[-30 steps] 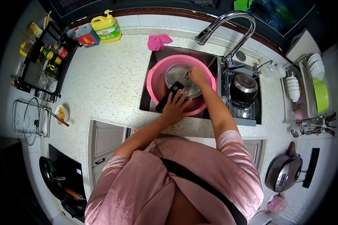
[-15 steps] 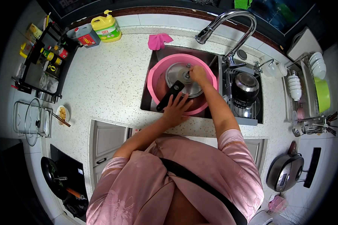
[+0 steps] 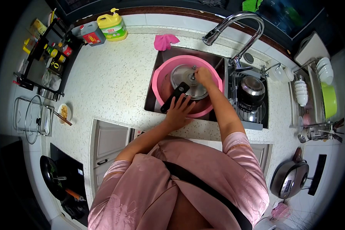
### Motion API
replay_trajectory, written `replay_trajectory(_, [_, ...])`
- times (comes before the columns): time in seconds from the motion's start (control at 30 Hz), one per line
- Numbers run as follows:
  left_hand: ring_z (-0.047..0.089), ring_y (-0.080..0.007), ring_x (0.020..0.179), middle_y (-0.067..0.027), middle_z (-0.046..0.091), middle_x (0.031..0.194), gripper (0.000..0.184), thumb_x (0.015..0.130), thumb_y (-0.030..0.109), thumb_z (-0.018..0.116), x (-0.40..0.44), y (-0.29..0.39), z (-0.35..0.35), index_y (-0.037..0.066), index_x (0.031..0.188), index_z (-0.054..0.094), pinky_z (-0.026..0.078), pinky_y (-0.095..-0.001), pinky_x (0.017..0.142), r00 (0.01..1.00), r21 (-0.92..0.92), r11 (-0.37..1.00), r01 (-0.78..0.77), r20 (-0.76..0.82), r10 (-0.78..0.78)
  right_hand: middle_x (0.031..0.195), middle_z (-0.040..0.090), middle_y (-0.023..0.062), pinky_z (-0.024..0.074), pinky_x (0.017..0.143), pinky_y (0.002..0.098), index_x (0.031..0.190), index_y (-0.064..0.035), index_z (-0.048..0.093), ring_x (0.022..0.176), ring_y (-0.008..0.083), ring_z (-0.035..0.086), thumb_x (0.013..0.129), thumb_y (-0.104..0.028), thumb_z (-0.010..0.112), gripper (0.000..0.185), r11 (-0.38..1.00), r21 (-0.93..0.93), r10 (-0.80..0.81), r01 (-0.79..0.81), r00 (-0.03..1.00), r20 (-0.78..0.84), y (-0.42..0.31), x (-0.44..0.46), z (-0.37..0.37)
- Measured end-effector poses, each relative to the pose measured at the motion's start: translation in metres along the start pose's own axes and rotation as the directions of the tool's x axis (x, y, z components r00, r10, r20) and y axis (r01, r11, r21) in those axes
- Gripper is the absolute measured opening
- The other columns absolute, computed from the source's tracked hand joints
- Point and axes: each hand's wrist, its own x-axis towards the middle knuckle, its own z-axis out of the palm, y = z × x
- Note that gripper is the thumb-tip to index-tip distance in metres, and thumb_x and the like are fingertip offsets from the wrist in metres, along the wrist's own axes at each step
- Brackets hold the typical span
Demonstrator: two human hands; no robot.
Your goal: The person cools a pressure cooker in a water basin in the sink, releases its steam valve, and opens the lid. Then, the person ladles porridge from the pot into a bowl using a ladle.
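Note:
A pink basin [image 3: 161,73] sits in the left bay of the sink [image 3: 151,102]. In it lies a round metal pressure-cooker lid [image 3: 180,73] with a long black handle [image 3: 175,96] that points toward the near left. My left hand [image 3: 178,113] rests over the near rim of the basin with its fingers spread, the fingertips beside the handle. My right hand [image 3: 203,76] is closed near the lid's centre, at a small dark part. What its fingers pinch is too small to make out.
A chrome faucet [image 3: 253,38] arches behind the sink. A metal pot [image 3: 252,87] stands in the right bay. A pink cloth [image 3: 165,41] lies behind the basin. A yellow bottle [image 3: 112,27] is at the back left, a bowl with chopsticks [image 3: 64,112] at the left.
The view has shifted slightly. Both hands keep nearly the same places at the basin, the right one still closed at the lid's centre.

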Motion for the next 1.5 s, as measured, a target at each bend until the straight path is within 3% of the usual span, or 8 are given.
replay_trajectory(0.47, [0.013, -0.0355, 0.136, -0.0138, 0.022, 0.146, 0.075, 0.076, 0.050, 0.059, -0.010, 0.001, -0.006, 0.016, 0.138, 0.034, 0.014, -0.0573, 0.105, 0.999, 0.011, 1.000, 0.008, 0.044, -0.008, 0.078, 0.064, 0.0178, 0.0503, 0.070, 0.0452, 0.079, -0.0101, 0.070, 0.075, 0.0361, 0.062, 0.070, -0.013, 0.056, 0.017, 0.994, -0.025, -0.108, 0.107, 0.994, -0.032, 0.006, -0.001, 0.003])
replay_trajectory(0.77, [0.012, -0.0368, 0.136, -0.0151, 0.022, 0.146, 0.077, 0.075, 0.050, 0.060, -0.016, -0.007, -0.005, 0.015, 0.139, 0.033, 0.012, -0.0580, 0.106, 0.991, 0.010, 0.993, 0.116, 0.063, -0.116, 0.077, 0.062, 0.0188, 0.0496, 0.068, 0.0450, 0.080, -0.0106, 0.069, 0.075, 0.0367, 0.062, 0.071, -0.012, 0.055, 0.017, 0.999, 0.038, -0.004, 0.005, 0.999, -0.032, 0.001, -0.006, -0.001])
replay_trajectory(0.83, [0.008, -0.0388, 0.137, -0.0166, 0.019, 0.147, 0.079, 0.077, 0.049, 0.059, -0.019, -0.010, -0.004, 0.013, 0.140, 0.029, 0.009, -0.0591, 0.106, 0.984, -0.013, 0.986, 0.168, 0.057, -0.167, 0.091, 0.064, 0.0183, 0.0486, 0.081, 0.0454, 0.088, -0.0106, 0.069, 0.088, 0.0362, 0.062, 0.076, -0.011, 0.052, 0.021, 0.999, -0.018, 0.051, -0.049, 0.993, 0.109, -0.007, -0.008, -0.010])
replay_trajectory(0.87, [0.008, -0.0388, 0.137, -0.0166, 0.019, 0.147, 0.079, 0.077, 0.049, 0.059, -0.021, -0.011, -0.003, 0.013, 0.140, 0.029, 0.009, -0.0591, 0.106, 0.984, -0.013, 0.986, 0.169, 0.057, -0.168, 0.091, 0.064, 0.0183, 0.0486, 0.081, 0.0454, 0.088, -0.0106, 0.069, 0.088, 0.0362, 0.062, 0.076, -0.011, 0.052, 0.021, 0.999, -0.018, 0.051, -0.049, 0.993, 0.109, -0.004, -0.007, -0.007])
replay_trajectory(0.93, [0.008, -0.0391, 0.137, -0.0173, 0.018, 0.147, 0.077, 0.078, 0.046, 0.060, -0.023, -0.012, -0.003, 0.012, 0.140, 0.029, 0.010, -0.0594, 0.105, 0.976, -0.028, 0.976, 0.214, 0.055, -0.212, 0.079, 0.063, 0.0185, 0.0493, 0.069, 0.0449, 0.080, -0.0108, 0.069, 0.076, 0.0365, 0.062, 0.071, -0.011, 0.056, 0.016, 1.000, 0.030, -0.008, 0.009, 1.000, -0.025, 0.002, -0.007, 0.001])
replay_trajectory(1.27, [0.011, -0.0397, 0.136, -0.0184, 0.020, 0.146, 0.074, 0.078, 0.043, 0.059, -0.026, -0.013, -0.002, 0.012, 0.139, 0.031, 0.012, -0.0595, 0.105, 0.984, -0.054, 0.983, 0.177, 0.017, -0.177, 0.081, 0.063, 0.0185, 0.0497, 0.071, 0.0437, 0.082, -0.0113, 0.070, 0.079, 0.0362, 0.062, 0.073, -0.012, 0.056, 0.016, 1.000, 0.017, 0.007, -0.007, 1.000, -0.007, -0.007, -0.010, -0.009])
replay_trajectory(1.33, [0.014, -0.0394, 0.135, -0.0184, 0.023, 0.144, 0.071, 0.081, 0.044, 0.056, -0.026, -0.012, -0.004, 0.011, 0.139, 0.033, 0.014, -0.0585, 0.105, 0.983, -0.036, 0.983, 0.181, 0.009, -0.181, 0.093, 0.064, 0.0181, 0.0484, 0.082, 0.0450, 0.090, -0.0121, 0.070, 0.089, 0.0363, 0.061, 0.076, -0.011, 0.052, 0.023, 0.997, -0.014, 0.075, -0.074, 0.992, 0.104, -0.012, -0.011, -0.014])
replay_trajectory(1.5, [0.015, -0.0396, 0.134, -0.0190, 0.024, 0.143, 0.069, 0.081, 0.043, 0.056, -0.026, -0.014, -0.001, 0.009, 0.137, 0.034, 0.015, -0.0584, 0.105, 0.983, -0.044, 0.982, 0.185, 0.000, -0.185, 0.091, 0.064, 0.0180, 0.0488, 0.080, 0.0452, 0.089, -0.0131, 0.070, 0.088, 0.0364, 0.062, 0.076, -0.012, 0.053, 0.022, 0.997, 0.014, 0.069, -0.071, 0.993, 0.095, -0.004, -0.009, -0.010])
